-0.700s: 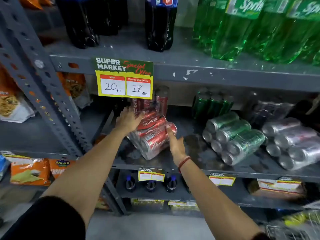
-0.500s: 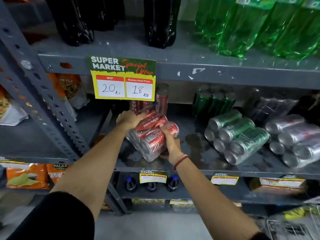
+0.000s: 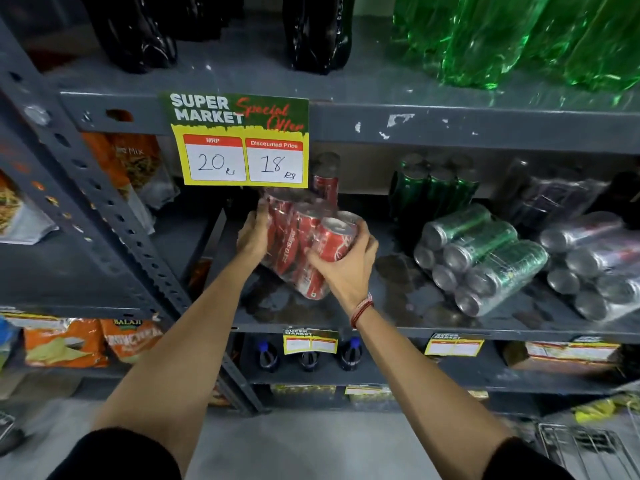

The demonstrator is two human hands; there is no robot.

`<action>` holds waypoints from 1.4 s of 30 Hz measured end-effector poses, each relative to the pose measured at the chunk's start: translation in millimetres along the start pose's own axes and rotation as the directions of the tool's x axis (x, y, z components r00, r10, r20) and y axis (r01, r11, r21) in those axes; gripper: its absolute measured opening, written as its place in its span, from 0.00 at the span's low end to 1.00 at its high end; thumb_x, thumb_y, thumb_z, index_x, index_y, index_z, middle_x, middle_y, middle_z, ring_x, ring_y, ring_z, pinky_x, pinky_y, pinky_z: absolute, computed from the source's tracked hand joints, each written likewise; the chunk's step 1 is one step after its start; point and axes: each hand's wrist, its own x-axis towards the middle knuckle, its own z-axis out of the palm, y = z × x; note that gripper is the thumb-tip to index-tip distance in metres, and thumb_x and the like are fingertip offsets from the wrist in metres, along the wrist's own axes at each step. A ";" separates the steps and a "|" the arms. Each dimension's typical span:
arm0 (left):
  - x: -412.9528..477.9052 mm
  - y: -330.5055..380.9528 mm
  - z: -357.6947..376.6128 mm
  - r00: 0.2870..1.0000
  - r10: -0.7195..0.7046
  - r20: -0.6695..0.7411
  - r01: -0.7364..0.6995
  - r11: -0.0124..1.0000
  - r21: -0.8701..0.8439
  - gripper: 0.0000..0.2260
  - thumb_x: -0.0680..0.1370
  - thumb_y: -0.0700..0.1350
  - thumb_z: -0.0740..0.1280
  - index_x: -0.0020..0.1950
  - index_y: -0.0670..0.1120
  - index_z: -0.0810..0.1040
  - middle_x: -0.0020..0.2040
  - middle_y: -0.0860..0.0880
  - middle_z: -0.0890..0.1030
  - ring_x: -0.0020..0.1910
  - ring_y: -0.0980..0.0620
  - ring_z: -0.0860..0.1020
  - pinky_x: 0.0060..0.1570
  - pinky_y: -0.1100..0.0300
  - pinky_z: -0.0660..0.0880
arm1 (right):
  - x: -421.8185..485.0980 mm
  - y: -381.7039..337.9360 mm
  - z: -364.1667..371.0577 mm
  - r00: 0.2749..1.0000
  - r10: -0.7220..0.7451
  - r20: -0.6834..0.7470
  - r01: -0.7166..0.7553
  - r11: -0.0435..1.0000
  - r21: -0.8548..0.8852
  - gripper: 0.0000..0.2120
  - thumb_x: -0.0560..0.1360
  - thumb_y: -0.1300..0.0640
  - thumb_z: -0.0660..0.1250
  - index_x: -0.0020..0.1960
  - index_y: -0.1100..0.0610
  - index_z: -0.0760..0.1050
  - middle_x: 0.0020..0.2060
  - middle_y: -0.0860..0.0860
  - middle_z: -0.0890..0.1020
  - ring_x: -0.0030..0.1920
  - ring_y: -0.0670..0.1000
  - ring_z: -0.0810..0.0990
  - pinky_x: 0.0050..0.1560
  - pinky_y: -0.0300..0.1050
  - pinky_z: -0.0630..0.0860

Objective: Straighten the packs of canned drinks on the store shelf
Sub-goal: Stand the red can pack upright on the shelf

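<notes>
A shrink-wrapped pack of red cola cans is tilted almost upright on the middle grey shelf, its lower end near the shelf surface. My left hand grips its left side and my right hand grips its right side and front. To the right, a pack of green cans lies on its side, and further right a pack of silver cans also lies on its side. Upright red cans and an upright green pack stand behind.
A yellow price sign hangs from the upper shelf edge just above the red pack. Dark cola bottles and green bottles stand above. A slotted upright post is on the left, with snack bags beyond it. A wire basket sits at the bottom right.
Both hands closed on the red pack, which lay on its side, and tipped it up towards standing. The camera has moved closer to the shelf.
</notes>
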 end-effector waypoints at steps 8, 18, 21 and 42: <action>-19.9 -12.5 -0.5 0.997 -0.002 0.080 0.030 0.934 -0.356 0.32 0.80 0.64 0.43 0.68 0.46 0.72 0.63 0.46 0.77 0.62 0.47 0.76 0.64 0.49 0.72 | -32.5 16.0 17.4 0.987 -0.160 -0.029 0.155 0.978 -0.142 0.50 0.58 0.42 0.78 0.71 0.51 0.55 0.68 0.60 0.61 0.70 0.61 0.61 0.70 0.52 0.62; -58.1 -24.4 0.7 0.951 -0.149 -0.270 0.036 0.923 -0.384 0.28 0.80 0.61 0.52 0.73 0.45 0.65 0.73 0.45 0.68 0.71 0.46 0.66 0.69 0.57 0.61 | -23.8 19.0 -18.1 0.972 -0.214 0.093 0.220 0.974 -0.059 0.42 0.67 0.30 0.63 0.73 0.52 0.58 0.67 0.55 0.66 0.69 0.53 0.66 0.69 0.49 0.64; -108.4 -29.0 33.0 0.947 -0.092 -0.309 -0.062 0.888 -0.455 0.24 0.80 0.56 0.57 0.72 0.45 0.65 0.71 0.45 0.71 0.69 0.49 0.69 0.62 0.59 0.64 | 5.6 12.7 -26.4 0.974 -0.058 0.217 0.032 0.992 0.124 0.31 0.74 0.40 0.63 0.71 0.54 0.64 0.69 0.53 0.70 0.67 0.50 0.70 0.69 0.46 0.65; -43.5 -18.4 -11.9 0.991 -0.129 0.036 0.130 0.864 -0.487 0.18 0.79 0.56 0.56 0.37 0.49 0.78 0.30 0.52 0.84 0.37 0.52 0.80 0.41 0.58 0.73 | -101.4 0.9 33.0 0.995 -0.072 0.072 0.051 0.963 0.265 0.27 0.77 0.39 0.54 0.71 0.52 0.66 0.64 0.41 0.72 0.66 0.38 0.69 0.68 0.37 0.66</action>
